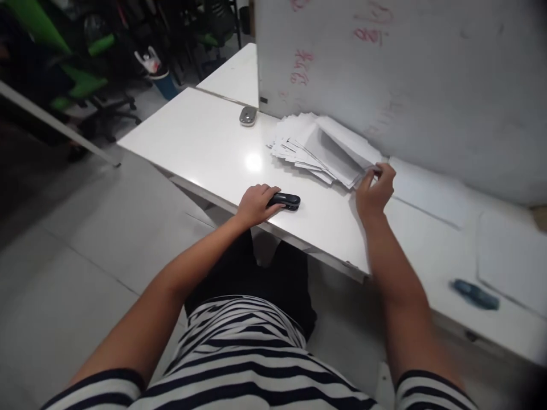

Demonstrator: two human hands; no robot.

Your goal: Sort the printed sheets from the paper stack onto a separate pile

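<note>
A black stapler [285, 200] lies on the white table [205, 142] near its front edge. My left hand [255, 204] rests on the stapler's near end with fingers curled over it. A fanned stack of white paper sheets [318, 149] lies against the white partition. My right hand [375, 189] pinches the near right corner of that stack, fingers closed on the sheets.
A white partition board [405, 74] with pink writing stands behind the papers. A grey computer mouse [248, 116] sits at the far edge. A blue-grey object [475, 294] and more white sheets [431, 191] lie to the right. Green office chairs [81, 80] stand at the far left.
</note>
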